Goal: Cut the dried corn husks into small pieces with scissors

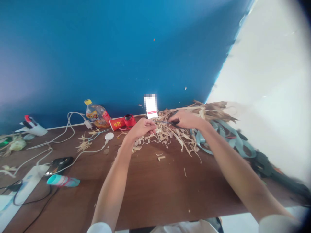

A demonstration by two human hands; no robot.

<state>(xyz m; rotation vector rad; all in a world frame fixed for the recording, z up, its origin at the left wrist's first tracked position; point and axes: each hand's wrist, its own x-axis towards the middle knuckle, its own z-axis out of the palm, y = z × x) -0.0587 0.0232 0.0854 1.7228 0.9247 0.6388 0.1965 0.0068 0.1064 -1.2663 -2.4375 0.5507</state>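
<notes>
A big blue wall (pixel 116 48) stands behind the far edge of the brown table (pixel 157 187). It has a few tiny spots (pixel 185 88) on it. A white wall (pixel 272 71) goes up by the right edge. The two walls meet on a slant near the far right corner. Light makes pale patches on both.

tan strips (pixel 181 137), dark scissors (pixel 179 125), brown tabletop (pixel 150 187), blue wall (pixel 121 58)

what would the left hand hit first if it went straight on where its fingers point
The left hand would probably meet the heap of pale dried husk-like strips first, though exact depth is unclear.
</notes>
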